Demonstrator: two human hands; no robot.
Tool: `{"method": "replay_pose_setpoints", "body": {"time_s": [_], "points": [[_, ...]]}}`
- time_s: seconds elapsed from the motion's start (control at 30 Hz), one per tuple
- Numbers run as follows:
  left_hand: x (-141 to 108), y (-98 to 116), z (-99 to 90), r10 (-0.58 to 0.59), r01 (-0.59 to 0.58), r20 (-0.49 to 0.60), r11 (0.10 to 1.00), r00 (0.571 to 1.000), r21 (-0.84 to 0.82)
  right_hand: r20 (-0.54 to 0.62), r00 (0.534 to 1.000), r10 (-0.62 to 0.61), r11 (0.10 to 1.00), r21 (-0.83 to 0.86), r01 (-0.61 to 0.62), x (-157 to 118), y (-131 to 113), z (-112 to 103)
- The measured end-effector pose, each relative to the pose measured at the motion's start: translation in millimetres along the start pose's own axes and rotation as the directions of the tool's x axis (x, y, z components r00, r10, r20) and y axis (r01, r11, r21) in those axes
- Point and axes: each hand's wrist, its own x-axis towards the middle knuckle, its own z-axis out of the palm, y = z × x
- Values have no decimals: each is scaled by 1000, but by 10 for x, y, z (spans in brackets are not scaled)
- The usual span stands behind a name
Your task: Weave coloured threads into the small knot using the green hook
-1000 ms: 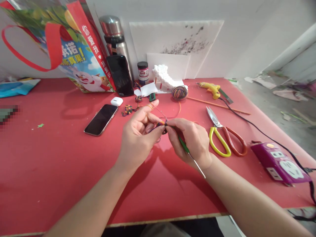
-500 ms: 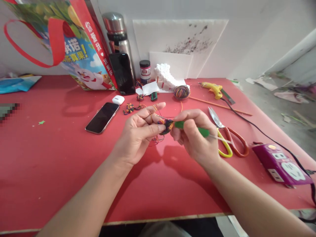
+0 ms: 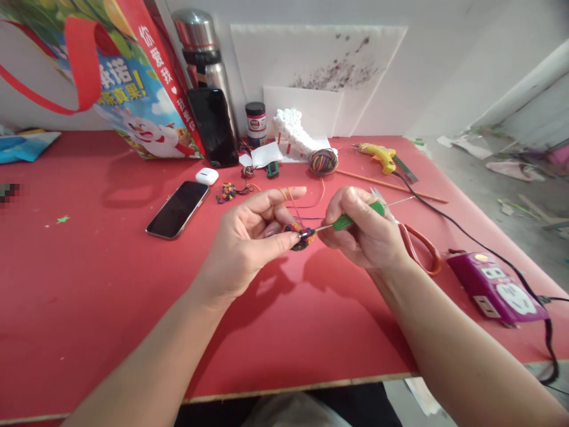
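Our left hand point(image 3: 249, 243) pinches one small multicoloured crocheted yarn piece point(image 3: 302, 237) at the tips of thumb and fingers, over the red tabletop point(image 3: 249, 350). Our right hand point(image 3: 368, 231) grips one green-handled metal crochet hook point(image 3: 341, 222), just right of the piece, its tip touching the yarn. Beyond our hands we count one multicoloured yarn ball point(image 3: 323, 162), two black-screened phones point(image 3: 178, 210) and one yellow glue gun point(image 3: 379, 158).

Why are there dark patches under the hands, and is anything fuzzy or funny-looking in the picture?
Head view: soft shadows from the left hand and right hand fall on the red table; the crochet piece's tiny stitches look fuzzy; the steel thermos has shiny glare; a patch at the left edge is blocky.
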Motion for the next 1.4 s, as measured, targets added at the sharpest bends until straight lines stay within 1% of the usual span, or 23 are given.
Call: {"method": "replay_pose_setpoints", "body": {"time_s": [0.1, 0.2, 0.4, 0.57, 0.77, 0.97, 1.13, 1.23, 1.4], "points": [[1, -4, -1, 54, -51, -34, 996, 998, 80, -18, 999, -27, 1000, -15, 26, -3, -7, 3], [0, -9, -1, 87, -77, -65, 985, 994, 151, -35, 998, -50, 999, 0, 50, -1, -10, 22], [5, -2, 17, 117, -84, -119, 965, 986, 250, -136, 987, -79, 996, -54, 73, -7, 0, 56], [21, -3, 43, 90, -51, -172, 974, 981, 220, -160, 982, -97, 992, -95, 82, -12, 19, 62], [34, -15, 39, 70, -44, -185, 989, 980, 140, -179, 979, -94, 992, -103, 76, 6, 14, 73], [31, -5, 48, 72, -40, -192, 986, 979, 164, -199, 972, -124, 985, -144, 97, -22, 39, 59], [22, -1, 67, 81, -32, -231, 978, 970, 207, -217, 953, -211, 962, -221, 163, -69, 95, 65], [30, -8, 73, 100, -38, -253, 970, 962, 240, -213, 934, -288, 927, -309, 215, -91, 95, 128], [49, -34, 70, 102, -22, -284, 963, 953, 270, -205, 910, -360, 862, -446, 240, -143, 88, 230]]}}
